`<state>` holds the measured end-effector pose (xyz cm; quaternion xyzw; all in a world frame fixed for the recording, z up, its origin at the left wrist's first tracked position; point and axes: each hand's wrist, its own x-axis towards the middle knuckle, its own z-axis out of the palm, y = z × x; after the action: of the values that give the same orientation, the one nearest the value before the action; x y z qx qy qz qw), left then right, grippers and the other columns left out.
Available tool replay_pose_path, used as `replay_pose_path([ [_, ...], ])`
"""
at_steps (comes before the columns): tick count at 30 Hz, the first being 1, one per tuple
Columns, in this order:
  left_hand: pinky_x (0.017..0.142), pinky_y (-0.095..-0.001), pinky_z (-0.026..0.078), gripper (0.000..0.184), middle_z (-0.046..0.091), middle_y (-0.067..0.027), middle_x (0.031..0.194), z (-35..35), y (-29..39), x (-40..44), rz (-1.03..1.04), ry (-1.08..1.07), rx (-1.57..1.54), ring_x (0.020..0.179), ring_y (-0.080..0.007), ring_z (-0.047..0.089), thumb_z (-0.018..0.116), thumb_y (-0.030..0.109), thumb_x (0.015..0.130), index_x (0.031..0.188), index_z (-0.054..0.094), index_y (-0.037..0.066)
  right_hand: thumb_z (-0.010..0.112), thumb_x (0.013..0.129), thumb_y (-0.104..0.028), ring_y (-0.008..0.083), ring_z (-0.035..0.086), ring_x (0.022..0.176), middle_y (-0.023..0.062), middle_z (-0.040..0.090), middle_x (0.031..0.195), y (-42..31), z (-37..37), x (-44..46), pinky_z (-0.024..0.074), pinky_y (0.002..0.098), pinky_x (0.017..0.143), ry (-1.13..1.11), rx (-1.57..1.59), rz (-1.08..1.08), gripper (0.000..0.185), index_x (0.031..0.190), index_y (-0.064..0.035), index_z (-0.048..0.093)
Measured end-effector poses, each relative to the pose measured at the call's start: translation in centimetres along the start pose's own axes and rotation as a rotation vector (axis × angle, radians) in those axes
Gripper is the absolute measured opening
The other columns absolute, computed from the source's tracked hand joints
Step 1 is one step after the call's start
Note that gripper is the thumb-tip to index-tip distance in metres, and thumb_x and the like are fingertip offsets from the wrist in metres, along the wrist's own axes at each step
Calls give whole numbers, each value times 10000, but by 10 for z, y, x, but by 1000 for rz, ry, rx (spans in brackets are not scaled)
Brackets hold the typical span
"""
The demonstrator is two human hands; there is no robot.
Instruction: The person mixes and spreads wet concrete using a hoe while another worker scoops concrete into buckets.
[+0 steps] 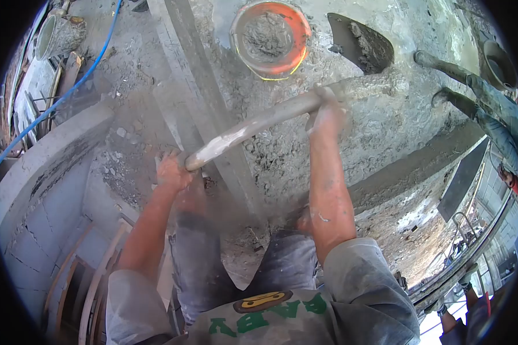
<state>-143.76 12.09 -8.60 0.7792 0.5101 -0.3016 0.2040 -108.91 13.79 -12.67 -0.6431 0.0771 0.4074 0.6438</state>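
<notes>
A long pale wooden handle (242,133) slants across the middle of the view, rising to the right. My left hand (172,170) is closed around its lower left end. Further up the handle, my right hand (326,112) grips it, slightly blurred. Beyond the right hand, the dark metal shovel blade (360,43) lies on the wet, rough mortar, with some mortar on it. An orange bucket (300,29) partly filled with mortar stands above the handle. Under the handle runs a long grey board (195,75).
A blue hose (69,95) curves down the left side beside a curved concrete edge (52,155). Another person's muddy boots and legs (463,75) are at the right, near another bucket (499,63). A dark board (463,178) lies lower right. More people are at the lower right edge.
</notes>
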Motion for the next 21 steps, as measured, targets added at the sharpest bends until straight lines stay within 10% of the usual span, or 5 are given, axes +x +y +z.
replay_pose_path([
  [6, 753, -408, 489, 533, 653, -137, 918, 25, 156, -23, 368, -524, -395, 852, -331, 619, 691, 481, 644, 1033, 625, 123, 535, 745, -181, 250, 490, 530, 79, 474, 647, -30, -151, 82, 448, 388, 508, 120, 46, 272, 137, 755, -62, 470],
  [15, 714, -380, 500, 333, 653, -103, 847, 75, 214, -85, -252, -811, -190, 806, -321, 629, 605, 333, 743, 1044, 604, 188, 527, 788, -246, 278, 526, 568, 108, 501, 691, 215, -207, 86, 476, 452, 535, -41, 200, 854, 192, 861, -69, 537],
  [16, 694, -370, 497, 268, 639, -94, 794, 112, 209, -128, -76, -651, -305, 763, -298, 625, 559, 295, 785, 1030, 606, 197, 542, 782, -226, 277, 537, 567, 110, 511, 693, 231, -200, 79, 484, 453, 537, -70, 143, 932, 209, 894, -50, 558],
  [21, 540, -324, 462, 257, 578, -82, 568, 85, 252, -142, -465, -1051, -895, 536, -165, 585, 660, 240, 698, 704, 585, -6, 608, 752, -202, 251, 544, 557, 110, 535, 684, 280, -205, 30, 511, 394, 470, -159, -329, 919, 253, 910, -10, 560],
])
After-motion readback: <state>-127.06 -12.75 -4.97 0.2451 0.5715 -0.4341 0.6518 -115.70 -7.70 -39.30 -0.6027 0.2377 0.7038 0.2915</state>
